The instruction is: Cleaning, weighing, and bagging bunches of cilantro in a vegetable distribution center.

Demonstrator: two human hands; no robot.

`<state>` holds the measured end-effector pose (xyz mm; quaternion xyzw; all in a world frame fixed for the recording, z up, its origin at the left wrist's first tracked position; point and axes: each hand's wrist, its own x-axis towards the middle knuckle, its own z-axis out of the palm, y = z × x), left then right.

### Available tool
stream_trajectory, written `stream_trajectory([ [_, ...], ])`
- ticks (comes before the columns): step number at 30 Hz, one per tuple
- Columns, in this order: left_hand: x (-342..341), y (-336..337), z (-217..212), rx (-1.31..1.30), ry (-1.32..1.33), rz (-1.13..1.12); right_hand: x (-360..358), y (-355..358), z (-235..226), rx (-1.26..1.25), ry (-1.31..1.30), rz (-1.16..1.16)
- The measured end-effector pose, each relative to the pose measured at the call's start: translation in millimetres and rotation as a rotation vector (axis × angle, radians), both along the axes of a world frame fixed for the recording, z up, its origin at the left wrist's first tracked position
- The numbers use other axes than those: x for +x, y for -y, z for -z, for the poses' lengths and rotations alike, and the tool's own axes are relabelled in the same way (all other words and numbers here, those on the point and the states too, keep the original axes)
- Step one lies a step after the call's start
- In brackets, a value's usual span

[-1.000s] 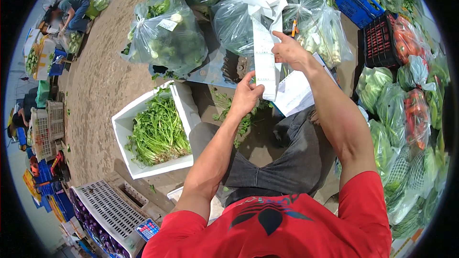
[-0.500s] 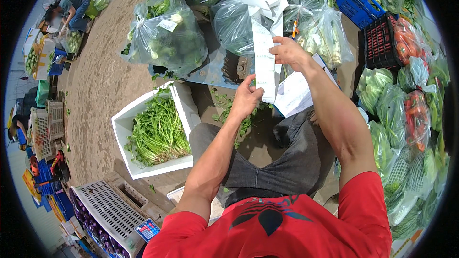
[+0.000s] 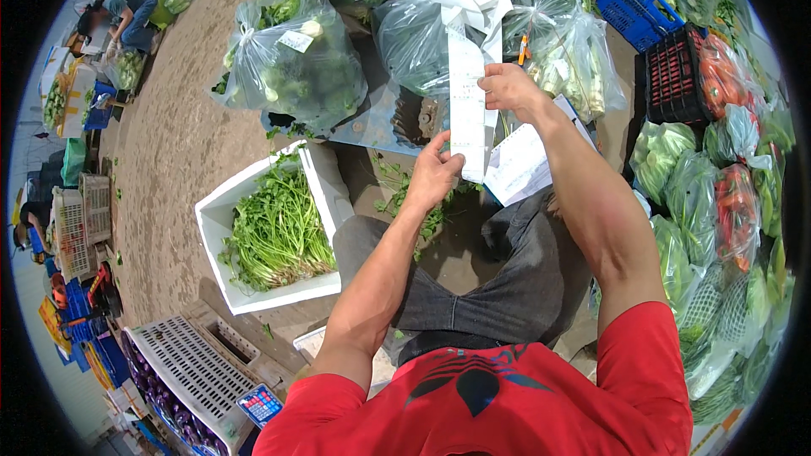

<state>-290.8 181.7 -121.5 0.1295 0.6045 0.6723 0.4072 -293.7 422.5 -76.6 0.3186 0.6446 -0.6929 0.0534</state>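
A long white paper strip with faint print hangs between my hands, its upper part folding back over the bagged vegetables. My left hand pinches its lower left edge between thumb and fingers. Higher up, my right hand grips the right edge of the paper. Under and to the right of the strip, an open notebook with written pages rests by my right thigh. An orange pen is just beyond my right hand.
A white foam box of leafy green stalks stands left of my knee. Clear bags of vegetables lie ahead on a blue metal surface. Right are a black crate and blue crate. A calculator sits on a white crate.
Both hands keep hold of the paper strip in nearly the same place. The view has shifted very slightly; little else differs.
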Motion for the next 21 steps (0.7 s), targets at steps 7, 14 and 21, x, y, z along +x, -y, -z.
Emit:
stream_trajectory([
  [7,-4,2,2,-0.01,0.009,0.009,-2,-2,4,-0.051,-0.039,0.01],
  [14,-4,2,5,-0.043,0.026,0.03,0,-6,7,-0.049,-0.028,0.012],
  [21,-4,5,8,-0.024,0.026,0.025,-6,-8,5,-0.009,-0.118,-0.002],
])
